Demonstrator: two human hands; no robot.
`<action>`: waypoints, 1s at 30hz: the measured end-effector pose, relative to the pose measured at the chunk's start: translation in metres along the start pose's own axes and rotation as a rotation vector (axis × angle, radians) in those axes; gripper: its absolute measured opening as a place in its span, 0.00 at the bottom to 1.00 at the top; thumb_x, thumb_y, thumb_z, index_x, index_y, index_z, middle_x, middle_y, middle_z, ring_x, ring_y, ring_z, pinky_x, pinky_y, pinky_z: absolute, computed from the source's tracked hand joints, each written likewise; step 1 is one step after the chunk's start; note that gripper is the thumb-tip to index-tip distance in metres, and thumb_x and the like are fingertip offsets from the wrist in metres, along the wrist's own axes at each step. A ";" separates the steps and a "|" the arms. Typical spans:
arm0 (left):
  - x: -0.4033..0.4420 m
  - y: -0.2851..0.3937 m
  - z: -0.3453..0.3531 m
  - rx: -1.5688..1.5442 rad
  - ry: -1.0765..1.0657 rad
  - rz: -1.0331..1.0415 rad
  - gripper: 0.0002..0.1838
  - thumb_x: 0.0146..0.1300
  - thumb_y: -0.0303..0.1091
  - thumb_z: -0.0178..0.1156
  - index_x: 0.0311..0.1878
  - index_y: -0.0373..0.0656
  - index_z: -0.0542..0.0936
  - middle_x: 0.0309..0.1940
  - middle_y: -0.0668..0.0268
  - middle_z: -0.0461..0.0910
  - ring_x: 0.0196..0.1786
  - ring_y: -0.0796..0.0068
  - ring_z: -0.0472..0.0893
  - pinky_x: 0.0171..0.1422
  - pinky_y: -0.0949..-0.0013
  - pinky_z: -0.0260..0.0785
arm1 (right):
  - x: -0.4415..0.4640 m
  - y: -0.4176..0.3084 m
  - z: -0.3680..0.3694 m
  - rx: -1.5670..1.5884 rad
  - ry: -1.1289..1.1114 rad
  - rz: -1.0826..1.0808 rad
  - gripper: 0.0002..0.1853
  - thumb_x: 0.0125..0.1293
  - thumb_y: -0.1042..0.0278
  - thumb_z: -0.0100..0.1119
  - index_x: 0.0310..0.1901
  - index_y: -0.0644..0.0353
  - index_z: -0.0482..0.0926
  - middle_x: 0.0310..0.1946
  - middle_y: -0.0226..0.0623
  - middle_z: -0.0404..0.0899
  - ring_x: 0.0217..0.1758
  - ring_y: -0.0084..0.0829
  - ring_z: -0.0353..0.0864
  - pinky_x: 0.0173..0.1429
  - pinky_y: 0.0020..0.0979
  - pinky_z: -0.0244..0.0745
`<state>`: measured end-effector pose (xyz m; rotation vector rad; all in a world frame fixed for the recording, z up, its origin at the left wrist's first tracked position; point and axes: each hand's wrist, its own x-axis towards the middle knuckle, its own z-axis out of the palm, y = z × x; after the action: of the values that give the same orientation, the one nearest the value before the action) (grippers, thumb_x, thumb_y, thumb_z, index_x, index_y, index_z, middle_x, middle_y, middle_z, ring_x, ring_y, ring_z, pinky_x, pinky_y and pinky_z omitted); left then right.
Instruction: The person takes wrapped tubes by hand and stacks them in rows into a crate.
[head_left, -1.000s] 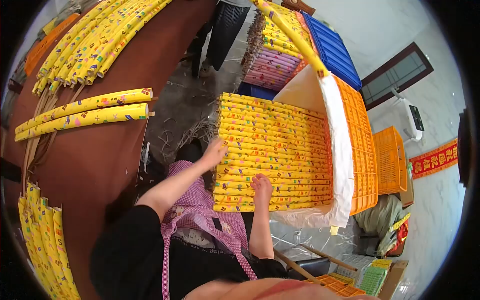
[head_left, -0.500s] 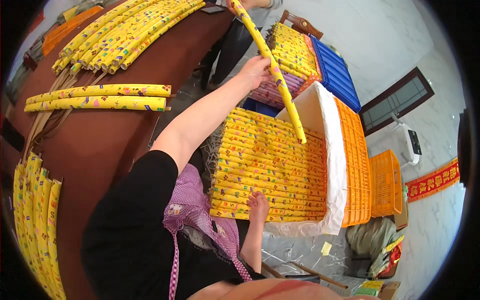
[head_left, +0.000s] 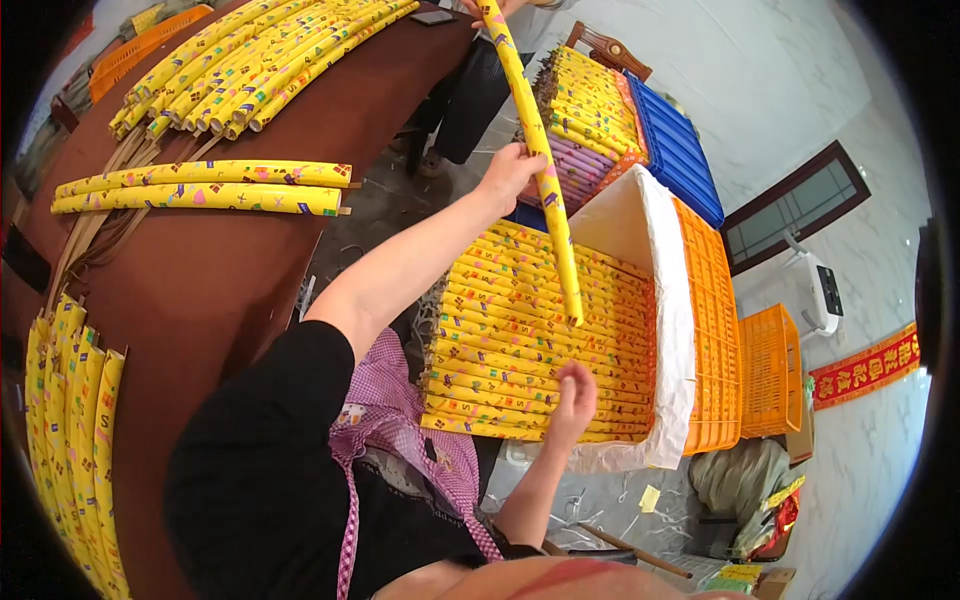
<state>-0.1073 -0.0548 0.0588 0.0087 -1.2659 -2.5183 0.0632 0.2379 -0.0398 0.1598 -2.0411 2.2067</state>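
Observation:
My left hand [head_left: 515, 172] is closed around a long yellow printed tube [head_left: 545, 175], which slants over the crate with its lower end hanging above the stacked tubes. Another person's hand [head_left: 508, 8] is close to the tube's upper end; whether it grips it I cannot tell. My right hand [head_left: 574, 398] hovers over the near part of the stack, fingers loosely curved and apart, with nothing in it. Under both hands, matching yellow tubes [head_left: 520, 345] lie side by side in rows. An orange crate [head_left: 708, 330] with a white liner [head_left: 672, 330] holds them.
On the brown table [head_left: 215, 275] to the left are a pile of tubes [head_left: 250, 75], two separate tubes [head_left: 200, 198] and another bundle [head_left: 75, 430]. Behind the crate stand more stacked tubes [head_left: 595, 95] and a blue crate [head_left: 672, 150]. A smaller orange basket [head_left: 768, 370] is at right.
The held tube has swung, its lower end shifting left and down. My right hand has lifted from the stacked tubes and moved right and slightly up.

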 end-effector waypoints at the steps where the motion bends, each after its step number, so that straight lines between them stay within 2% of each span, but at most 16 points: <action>1: -0.009 -0.006 -0.001 0.040 0.019 0.022 0.13 0.58 0.30 0.54 0.44 0.35 0.69 0.33 0.64 0.77 0.31 0.75 0.77 0.31 0.74 0.70 | 0.010 -0.012 0.005 -0.325 0.012 -0.257 0.14 0.58 0.78 0.51 0.47 0.67 0.70 0.41 0.42 0.74 0.43 0.33 0.75 0.46 0.30 0.71; 2: -0.019 -0.012 -0.001 0.057 0.037 0.024 0.14 0.57 0.30 0.55 0.45 0.35 0.68 0.32 0.65 0.77 0.31 0.78 0.77 0.31 0.75 0.69 | 0.018 -0.023 0.011 -0.654 0.020 -0.512 0.17 0.57 0.79 0.53 0.49 0.68 0.69 0.43 0.44 0.73 0.45 0.37 0.74 0.48 0.32 0.69; 3: -0.030 -0.019 0.001 0.056 0.039 0.012 0.14 0.57 0.30 0.55 0.45 0.35 0.68 0.32 0.65 0.77 0.31 0.78 0.77 0.31 0.75 0.69 | 0.024 -0.033 0.021 -0.660 0.021 -0.501 0.17 0.57 0.79 0.53 0.49 0.68 0.69 0.43 0.44 0.73 0.45 0.37 0.74 0.48 0.32 0.69; 5: -0.052 -0.030 0.010 0.051 0.051 0.043 0.15 0.54 0.27 0.56 0.44 0.34 0.67 0.30 0.65 0.75 0.30 0.78 0.76 0.31 0.75 0.69 | 0.037 -0.048 0.039 -1.000 0.010 -0.694 0.22 0.55 0.78 0.55 0.52 0.68 0.66 0.46 0.49 0.72 0.49 0.44 0.72 0.50 0.38 0.67; 6: -0.062 -0.037 0.014 0.007 0.050 0.041 0.14 0.54 0.25 0.56 0.43 0.33 0.67 0.30 0.65 0.75 0.30 0.78 0.76 0.32 0.75 0.69 | 0.043 -0.045 0.045 -1.005 0.008 -0.688 0.22 0.55 0.78 0.55 0.52 0.68 0.66 0.46 0.49 0.72 0.49 0.44 0.72 0.50 0.38 0.67; 8: -0.084 -0.042 0.026 0.035 0.057 0.063 0.13 0.54 0.24 0.56 0.43 0.34 0.67 0.30 0.64 0.75 0.31 0.78 0.76 0.35 0.75 0.69 | 0.050 -0.033 0.053 -0.905 -0.124 -0.554 0.23 0.54 0.76 0.58 0.52 0.67 0.66 0.47 0.50 0.71 0.50 0.47 0.70 0.52 0.39 0.66; 9: -0.093 -0.042 0.032 0.043 0.065 0.071 0.13 0.55 0.25 0.56 0.42 0.34 0.67 0.30 0.63 0.74 0.31 0.79 0.75 0.36 0.75 0.69 | 0.049 -0.028 0.055 -0.908 -0.124 -0.553 0.23 0.54 0.76 0.58 0.52 0.67 0.66 0.47 0.50 0.71 0.50 0.47 0.70 0.52 0.39 0.66; 11: -0.108 -0.037 0.036 0.072 0.052 0.051 0.13 0.55 0.27 0.57 0.43 0.35 0.67 0.30 0.64 0.75 0.31 0.79 0.75 0.36 0.76 0.68 | 0.047 -0.016 0.056 -0.903 -0.049 -0.451 0.22 0.56 0.76 0.57 0.53 0.68 0.66 0.47 0.48 0.72 0.50 0.42 0.72 0.52 0.35 0.66; 12: -0.113 -0.035 0.035 0.104 0.038 0.035 0.14 0.56 0.29 0.57 0.43 0.37 0.67 0.29 0.65 0.75 0.31 0.79 0.75 0.36 0.76 0.68 | 0.049 -0.007 0.054 -0.785 -0.029 -0.451 0.21 0.57 0.76 0.57 0.52 0.68 0.67 0.44 0.44 0.73 0.46 0.34 0.73 0.50 0.30 0.67; 13: -0.113 -0.033 0.031 0.104 0.041 0.033 0.14 0.56 0.29 0.57 0.43 0.37 0.67 0.29 0.65 0.75 0.31 0.79 0.75 0.36 0.76 0.68 | 0.049 -0.002 0.048 -0.786 -0.032 -0.449 0.21 0.57 0.76 0.57 0.52 0.68 0.67 0.44 0.44 0.73 0.46 0.34 0.73 0.50 0.30 0.67; 15: -0.112 -0.027 0.021 0.209 -0.069 -0.053 0.15 0.59 0.36 0.57 0.43 0.39 0.68 0.33 0.67 0.77 0.33 0.81 0.75 0.36 0.75 0.67 | 0.046 0.003 0.041 -0.488 -0.101 -0.221 0.19 0.57 0.77 0.56 0.51 0.68 0.68 0.41 0.38 0.73 0.43 0.26 0.72 0.48 0.25 0.67; 16: -0.110 -0.025 0.018 0.193 -0.102 -0.067 0.15 0.60 0.39 0.57 0.43 0.40 0.69 0.32 0.68 0.77 0.31 0.82 0.74 0.34 0.76 0.67 | 0.045 0.003 0.039 -0.485 -0.097 -0.215 0.19 0.57 0.77 0.56 0.51 0.68 0.68 0.41 0.38 0.73 0.43 0.26 0.72 0.48 0.25 0.67; 18: -0.109 -0.015 0.015 0.222 -0.112 -0.053 0.14 0.61 0.39 0.56 0.43 0.40 0.70 0.32 0.68 0.77 0.31 0.82 0.74 0.33 0.77 0.67 | 0.044 0.003 0.032 -0.366 -0.181 -0.218 0.18 0.58 0.77 0.55 0.50 0.68 0.69 0.41 0.34 0.73 0.42 0.22 0.71 0.46 0.22 0.67; 23: -0.101 0.011 0.009 0.207 -0.104 0.049 0.12 0.62 0.39 0.54 0.39 0.39 0.74 0.30 0.69 0.77 0.29 0.84 0.74 0.31 0.80 0.67 | 0.045 0.006 0.019 -0.352 -0.200 -0.125 0.17 0.58 0.77 0.54 0.50 0.67 0.70 0.40 0.33 0.74 0.41 0.21 0.71 0.45 0.22 0.67; 30: -0.092 0.023 -0.001 0.147 -0.091 0.043 0.10 0.61 0.36 0.54 0.36 0.39 0.76 0.29 0.70 0.77 0.28 0.84 0.74 0.29 0.80 0.67 | 0.046 0.007 0.009 -0.297 -0.258 -0.053 0.18 0.58 0.76 0.53 0.52 0.65 0.70 0.40 0.31 0.75 0.40 0.20 0.71 0.44 0.22 0.67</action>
<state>-0.0131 -0.0416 0.0638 -0.0993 -1.4678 -2.4089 0.0168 0.2291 -0.0382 0.4815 -2.4382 1.9066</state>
